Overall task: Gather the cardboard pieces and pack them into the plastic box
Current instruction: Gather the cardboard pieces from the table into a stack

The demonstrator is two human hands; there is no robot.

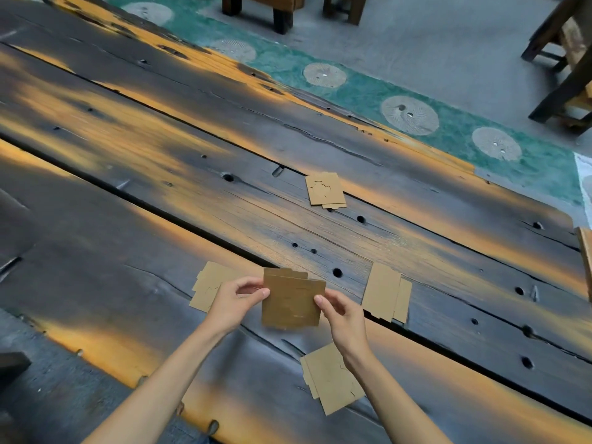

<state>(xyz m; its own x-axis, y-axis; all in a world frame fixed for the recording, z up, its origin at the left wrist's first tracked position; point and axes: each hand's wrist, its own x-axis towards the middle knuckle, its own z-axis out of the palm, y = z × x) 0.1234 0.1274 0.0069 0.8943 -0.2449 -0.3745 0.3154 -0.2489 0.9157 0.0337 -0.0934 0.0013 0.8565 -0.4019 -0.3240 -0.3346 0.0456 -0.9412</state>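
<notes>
I hold a small stack of brown cardboard pieces [291, 299] upright above the table, my left hand [235, 302] pinching its left edge and my right hand [342, 312] pinching its right edge. Other flat cardboard pieces lie on the dark wooden table [128, 174]: one [206, 285] just behind my left hand, one [386, 291] to the right of the stack, one [333, 379] under my right forearm, and one [325, 190] farther away in the middle. No plastic box is in view.
The table is made of scorched planks with gaps and holes. Beyond its far edge runs a green strip with round discs [410, 115] on the grey floor. Wooden furniture legs [282, 14] stand at the back, a chair [563, 59] at the right.
</notes>
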